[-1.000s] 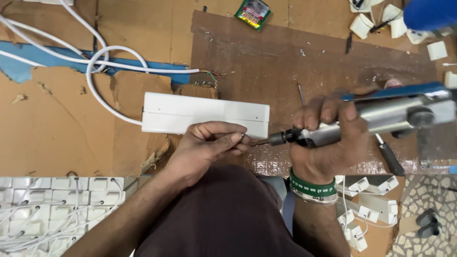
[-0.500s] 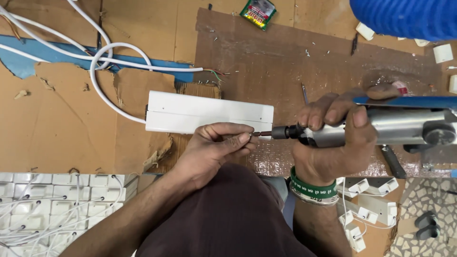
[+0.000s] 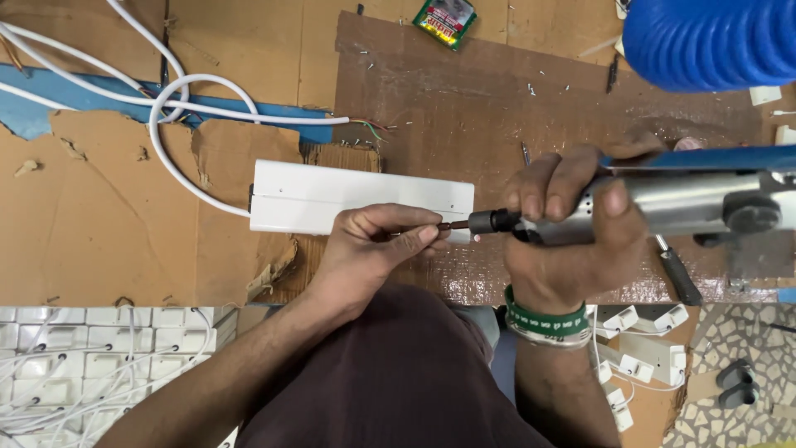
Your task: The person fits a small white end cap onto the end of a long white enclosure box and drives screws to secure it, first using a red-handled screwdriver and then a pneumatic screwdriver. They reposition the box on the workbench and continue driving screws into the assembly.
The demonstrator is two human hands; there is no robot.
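Right hand stays wrapped around powered screwdriver; left hand fingertips, at 9 o'clock of it, keep pinching the bit tip against white plastic casing; position unchanged, fastening ongoing

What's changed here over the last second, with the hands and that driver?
Very little changed. The blue ribbed thing at top right has come further into view as the view shifted. The right hand still grips the silver power screwdriver, the left hand still pinches at its bit beside the white box.
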